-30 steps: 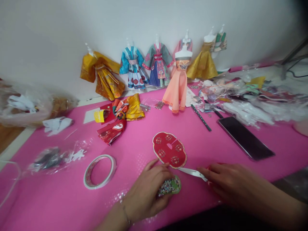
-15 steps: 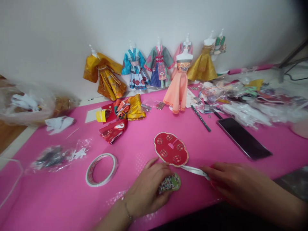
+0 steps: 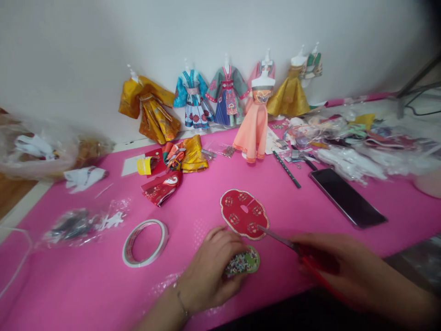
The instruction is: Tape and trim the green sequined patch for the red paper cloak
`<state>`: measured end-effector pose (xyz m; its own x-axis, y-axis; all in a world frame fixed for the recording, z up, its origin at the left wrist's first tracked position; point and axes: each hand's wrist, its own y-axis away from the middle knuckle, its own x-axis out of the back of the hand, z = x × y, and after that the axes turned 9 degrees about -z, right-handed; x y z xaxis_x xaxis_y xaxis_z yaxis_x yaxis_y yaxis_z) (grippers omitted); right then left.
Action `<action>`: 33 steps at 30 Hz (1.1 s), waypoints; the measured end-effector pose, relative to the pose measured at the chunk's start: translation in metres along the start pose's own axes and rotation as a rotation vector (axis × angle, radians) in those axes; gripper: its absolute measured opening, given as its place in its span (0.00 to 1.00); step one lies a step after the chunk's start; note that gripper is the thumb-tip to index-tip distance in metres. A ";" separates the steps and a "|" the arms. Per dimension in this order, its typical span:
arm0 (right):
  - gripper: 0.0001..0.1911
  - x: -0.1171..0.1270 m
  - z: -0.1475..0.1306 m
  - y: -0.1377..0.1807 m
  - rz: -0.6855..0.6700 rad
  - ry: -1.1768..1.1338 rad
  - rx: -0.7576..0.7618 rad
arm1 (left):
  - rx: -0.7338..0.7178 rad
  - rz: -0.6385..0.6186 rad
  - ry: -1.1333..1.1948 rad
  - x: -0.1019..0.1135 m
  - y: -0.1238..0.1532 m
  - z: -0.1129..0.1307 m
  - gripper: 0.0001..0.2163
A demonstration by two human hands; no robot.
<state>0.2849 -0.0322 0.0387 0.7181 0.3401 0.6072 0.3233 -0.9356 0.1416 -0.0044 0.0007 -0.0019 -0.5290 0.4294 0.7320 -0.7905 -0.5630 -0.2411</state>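
My left hand is closed around a small rounded piece with a green edge and multicoloured specks, partly hidden under the fingers. A red scalloped doll collar with patterned motifs, a pale trim and a slit at its centre hole lies flat just beyond that hand. In my right hand is a pair of scissors with red handles. The blades look together and point left, their tip over the collar's lower right part. Whether the tip touches the fabric I cannot tell.
A roll of tape lies on the pink table surface to the left. Folded doll clothes are behind it. Dressed doll forms stand along the wall. A phone, a dark pen and plastic packets lie at right.
The scissors have turned and their tip has moved up from the collar's lower edge to over its pattern. The right hand has rotated, showing more red handle. My left hand has barely moved.
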 end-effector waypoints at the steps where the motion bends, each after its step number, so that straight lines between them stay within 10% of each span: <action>1: 0.15 -0.007 -0.005 -0.001 -0.053 -0.129 -0.040 | -0.013 0.018 0.009 0.000 0.000 0.000 0.20; 12: 0.27 -0.095 0.011 -0.009 0.088 -0.491 0.027 | 0.034 0.118 0.087 -0.001 0.004 0.006 0.19; 33: 0.25 -0.110 0.012 -0.012 0.297 -0.275 0.202 | 0.042 -0.029 0.023 0.000 0.002 0.011 0.22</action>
<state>0.2093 -0.0578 -0.0389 0.9262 0.0979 0.3641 0.1728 -0.9685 -0.1791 -0.0022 -0.0080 0.0042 -0.5136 0.4617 0.7232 -0.7919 -0.5795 -0.1925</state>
